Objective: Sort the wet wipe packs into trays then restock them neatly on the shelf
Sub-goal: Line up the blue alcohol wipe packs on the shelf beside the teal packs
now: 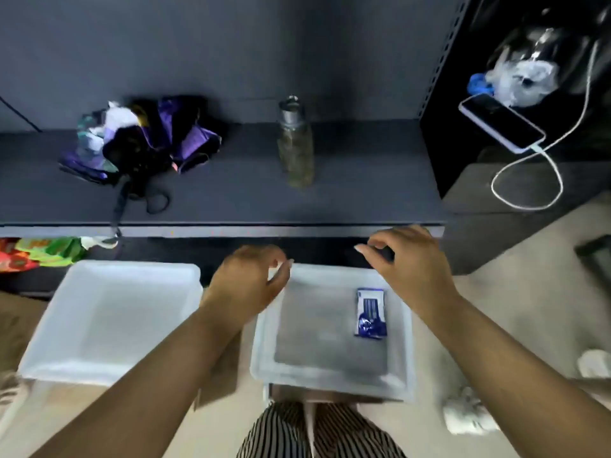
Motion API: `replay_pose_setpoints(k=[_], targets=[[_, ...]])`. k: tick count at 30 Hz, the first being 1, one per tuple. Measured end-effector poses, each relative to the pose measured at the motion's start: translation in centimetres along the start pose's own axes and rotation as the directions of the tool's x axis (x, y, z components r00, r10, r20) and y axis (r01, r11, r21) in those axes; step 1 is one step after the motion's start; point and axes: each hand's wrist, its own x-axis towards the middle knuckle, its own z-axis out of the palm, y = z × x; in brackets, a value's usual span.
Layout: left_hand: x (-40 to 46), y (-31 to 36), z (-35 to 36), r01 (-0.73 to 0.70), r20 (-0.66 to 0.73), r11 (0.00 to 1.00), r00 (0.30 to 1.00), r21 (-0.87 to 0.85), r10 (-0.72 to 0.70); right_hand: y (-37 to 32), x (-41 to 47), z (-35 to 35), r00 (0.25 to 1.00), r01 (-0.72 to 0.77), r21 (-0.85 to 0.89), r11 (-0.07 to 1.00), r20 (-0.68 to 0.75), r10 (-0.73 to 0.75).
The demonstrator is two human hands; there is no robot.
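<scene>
Wipes come first: 1 blue wet wipe pack lies flat in the right tray, close to its right wall and nearer the far end, label side up. It looks like a soft foil pouch, so I judge it light, squashy and a little slick; pinching it across the 2 long edges near the middle should hold it without crumpling, and a grip at the crimped end might let it droop or slip.

Both hands hover over the far rim of that tray, neither touching the pack. The left hand has loosely curled fingers and holds nothing that I can see (motion blur softens its outline). The right hand is spread with its fingers relaxed and slightly bent, also empty, well above the pack.

The left tray sits just beside the right one and shows no packs. Behind them runs the dark shelf, which carries a folded umbrella and a clear bottle, well apart from each other.
</scene>
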Motion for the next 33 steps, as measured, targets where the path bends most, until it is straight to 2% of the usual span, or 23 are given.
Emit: replay_pose_setpoints(k=[2, 4, 7, 9, 12, 14, 21, 23, 26, 30, 33], targets=[[-1.3, 0.0, 4.2, 0.060, 0.092, 0.998, 0.994, -0.034, -0.057, 2.4, -3.5, 2.2, 0.990, -0.127, -0.027, 0.992, 0.063, 0.128], [-2.8, -0.3, 8.4, 0.093, 0.160, 0.995, 0.983, -0.036, -0.086, 4.9, -7.1, 4.8, 0.940, -0.277, -0.066, 0.959, 0.189, 0.285], [-4.9, -0.8, 14.7, 0.159, 0.289, 0.987, 0.947, -0.029, -0.144, 8.0, -11.7, 8.6, 0.775, -0.476, -0.140, 0.868, 0.401, 0.489], [-6.5, -1.7, 19.5, 0.227, 0.431, 0.974, 0.881, -0.025, -0.194, 9.8, -14.7, 11.5, 0.654, -0.585, -0.178, 0.791, 0.473, 0.590], [-8.9, -3.2, 26.0, 0.314, 0.524, 0.949, 0.811, -0.015, -0.260, 12.5, -18.1, 16.1, 0.493, -0.706, -0.202, 0.678, 0.547, 0.677], [-10.3, -4.3, 29.8, 0.348, 0.567, 0.938, 0.773, -0.006, -0.283, 14.2, -19.4, 19.0, 0.428, -0.746, -0.226, 0.627, 0.558, 0.711], [-11.4, -7.6, 37.8, 0.346, 0.626, 0.938, 0.725, 0.028, -0.286, 20.7, -19.7, 28.8, 0.243, -0.857, -0.269, 0.440, 0.542, 0.805], [-12.1, -7.9, 38.7, 0.368, 0.659, 0.929, 0.690, 0.035, -0.299, 21.6, -19.5, 30.7, 0.199, -0.886, -0.269, 0.378, 0.515, 0.834], [-13.1, -8.1, 39.8, 0.429, 0.670, 0.900, 0.647, 0.076, -0.365, 22.3, -19.6, 33.4, 0.105, -0.951, -0.211, 0.226, 0.469, 0.877], [-13.3, -7.8, 39.9, 0.420, 0.657, 0.903, 0.656, 0.090, -0.371, 22.2, -20.2, 35.8, 0.018, -0.979, -0.181, 0.098, 0.396, 0.918], [-13.1, -8.0, 40.0, 0.444, 0.697, 0.893, 0.621, 0.065, -0.360, 22.1, -20.4, 36.4, -0.049, -0.995, -0.096, -0.010, 0.415, 0.909]])
